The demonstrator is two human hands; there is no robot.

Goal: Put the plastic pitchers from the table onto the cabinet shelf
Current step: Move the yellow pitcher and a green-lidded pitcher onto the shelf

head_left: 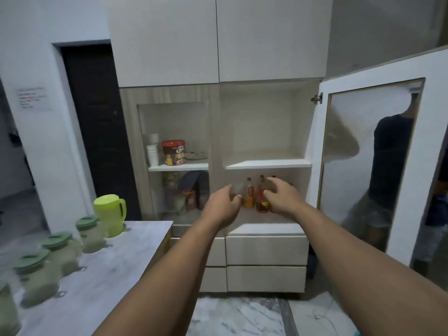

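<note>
On the grey table [126, 258] at the left stand a lime green pitcher [110, 214] and a row of several frosted pitchers with green lids [91, 235] [61, 251] [36, 275]. Both arms reach forward into the open right cabinet bay. My left hand [225, 204] and my right hand [281, 197] hover with loosely curled fingers in front of the bottles [249, 195] on the lower shelf, and neither holds a pitcher. The white shelf [268, 163] above the hands is bare.
The cabinet's glass door [373, 166] stands open at the right, reflecting a person. Behind the closed left glass door sit a red tub [173, 152], stacked white cups [152, 151] and packets. Drawers [266, 251] lie below the bay. A dark doorway [97, 132] is at the left.
</note>
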